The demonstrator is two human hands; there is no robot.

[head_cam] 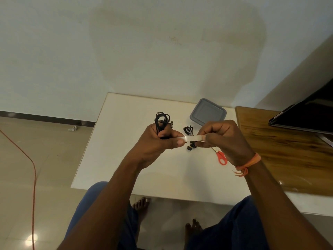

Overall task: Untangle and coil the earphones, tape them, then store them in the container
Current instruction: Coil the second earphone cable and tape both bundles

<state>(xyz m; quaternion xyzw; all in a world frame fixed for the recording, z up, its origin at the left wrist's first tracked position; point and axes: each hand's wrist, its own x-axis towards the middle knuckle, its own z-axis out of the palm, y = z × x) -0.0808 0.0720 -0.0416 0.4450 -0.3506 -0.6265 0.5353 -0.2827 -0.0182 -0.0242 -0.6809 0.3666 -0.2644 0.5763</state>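
The coiled black earphones (162, 121) stand bunched in the left hand (160, 141), just left of centre frame, their loops rising above the closed fingers. A strip of clear tape (193, 138) runs level from the left thumb across to the right hand (221, 136), which pinches its other end between thumb and fingertips. This looks like the taping step: the coil is made and the strip is ready but not yet wrapped. The next move likely calls for bringing the strip round the waist of the bundle and pressing it onto itself (without letting the loops spring loose). Behind the hands, a second black earphone bundle (189, 131) lies on the white worktop (126, 159). Orange-handled scissors (221, 157) lie under the right wrist. The grey container (208, 112) sits toward the worktop's far edge, right of centre.
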